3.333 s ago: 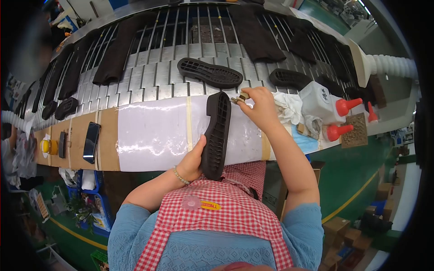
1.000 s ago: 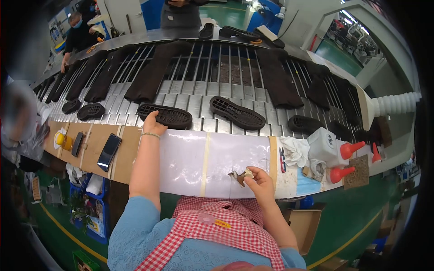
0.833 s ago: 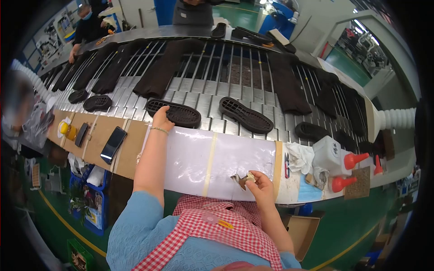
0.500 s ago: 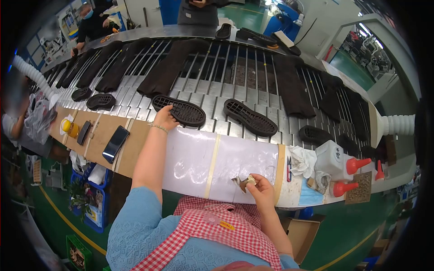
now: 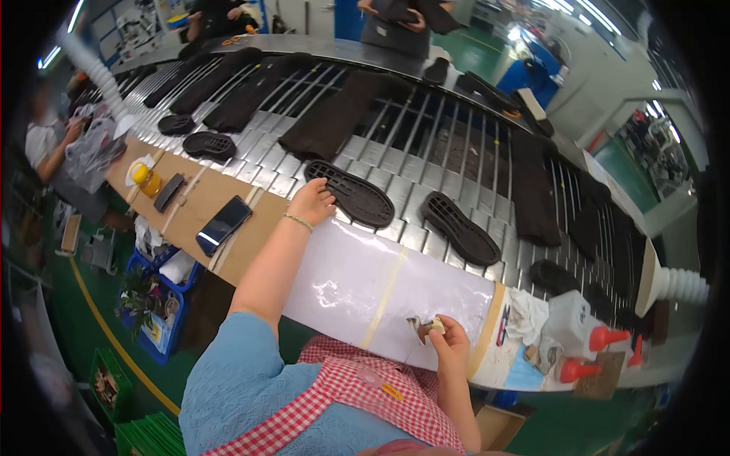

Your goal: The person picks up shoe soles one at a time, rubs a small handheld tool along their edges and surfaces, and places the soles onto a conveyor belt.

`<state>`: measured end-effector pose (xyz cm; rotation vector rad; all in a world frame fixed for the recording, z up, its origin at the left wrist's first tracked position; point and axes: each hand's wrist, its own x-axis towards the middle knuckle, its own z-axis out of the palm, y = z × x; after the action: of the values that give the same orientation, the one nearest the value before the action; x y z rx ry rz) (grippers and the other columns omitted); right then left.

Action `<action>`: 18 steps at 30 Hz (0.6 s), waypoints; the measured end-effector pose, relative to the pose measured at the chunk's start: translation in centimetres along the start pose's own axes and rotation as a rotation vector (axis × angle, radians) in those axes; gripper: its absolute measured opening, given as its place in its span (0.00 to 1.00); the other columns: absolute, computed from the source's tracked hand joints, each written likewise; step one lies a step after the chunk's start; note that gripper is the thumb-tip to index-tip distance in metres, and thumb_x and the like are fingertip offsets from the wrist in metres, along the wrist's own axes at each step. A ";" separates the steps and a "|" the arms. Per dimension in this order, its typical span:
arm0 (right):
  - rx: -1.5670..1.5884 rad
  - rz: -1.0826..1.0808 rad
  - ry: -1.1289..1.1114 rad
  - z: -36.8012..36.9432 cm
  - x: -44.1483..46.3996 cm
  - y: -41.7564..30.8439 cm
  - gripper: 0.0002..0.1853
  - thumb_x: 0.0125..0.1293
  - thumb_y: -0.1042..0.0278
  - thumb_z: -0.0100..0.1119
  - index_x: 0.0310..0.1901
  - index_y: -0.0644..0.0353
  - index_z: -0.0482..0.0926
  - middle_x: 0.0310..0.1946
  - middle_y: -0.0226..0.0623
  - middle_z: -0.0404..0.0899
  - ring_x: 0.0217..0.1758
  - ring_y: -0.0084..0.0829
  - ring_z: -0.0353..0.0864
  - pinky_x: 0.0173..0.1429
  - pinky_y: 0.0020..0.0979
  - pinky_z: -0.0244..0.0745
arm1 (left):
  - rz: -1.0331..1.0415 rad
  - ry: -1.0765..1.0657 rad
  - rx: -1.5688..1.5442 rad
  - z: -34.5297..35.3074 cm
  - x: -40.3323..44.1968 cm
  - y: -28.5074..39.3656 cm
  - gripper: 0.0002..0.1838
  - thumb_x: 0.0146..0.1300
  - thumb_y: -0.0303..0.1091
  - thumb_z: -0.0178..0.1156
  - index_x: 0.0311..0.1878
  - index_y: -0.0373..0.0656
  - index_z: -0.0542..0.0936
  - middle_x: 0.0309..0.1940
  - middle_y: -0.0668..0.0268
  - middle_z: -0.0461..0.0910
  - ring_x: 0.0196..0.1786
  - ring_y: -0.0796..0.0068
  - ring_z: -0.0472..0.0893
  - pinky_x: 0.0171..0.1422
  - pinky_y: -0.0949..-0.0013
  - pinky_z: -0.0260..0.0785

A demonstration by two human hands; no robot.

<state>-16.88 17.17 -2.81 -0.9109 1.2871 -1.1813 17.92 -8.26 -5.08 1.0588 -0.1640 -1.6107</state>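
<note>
My left hand (image 5: 310,204) is at the near left edge of a dark shoe sole (image 5: 353,196) with a ribbed grid inside. Its fingers are apart and slightly bent; whether they touch the sole I cannot tell. A second shoe sole (image 5: 461,229) lies to the right on the slatted metal conveyor (image 5: 411,190). Low over the glossy white work surface (image 5: 342,273), my right hand (image 5: 450,346) pinches a small crumpled piece (image 5: 427,328), brown and cream with a dark tip. Its exact kind is not clear.
Dark boot shafts (image 5: 331,118) lie across the conveyor rods. A phone (image 5: 224,226) and a yellow-capped bottle (image 5: 144,178) stand left. At right are a white cloth (image 5: 526,315), a white container (image 5: 567,319) and red-nozzled bottles (image 5: 604,338). A person (image 5: 399,30) stands across the conveyor.
The view has turned, so the scene sits differently. My left fingers have drawn back from over the sole to its edge. The person opposite now holds up a dark piece.
</note>
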 end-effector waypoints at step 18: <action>0.409 0.124 -0.121 6.0 6.3 3.0 0.21 0.62 0.73 0.62 0.56 0.67 0.72 0.44 0.36 0.79 0.42 0.27 0.79 0.51 0.29 0.75 | 0.510 0.669 -0.099 -18.9 13.6 22.0 0.12 0.61 0.42 0.61 0.44 0.47 0.78 0.31 0.65 0.74 0.29 0.70 0.70 0.35 0.69 0.66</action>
<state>-11.14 10.96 -6.42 -0.5836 0.9430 -1.2141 47.51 -19.43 -10.14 1.2962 0.0927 -0.7520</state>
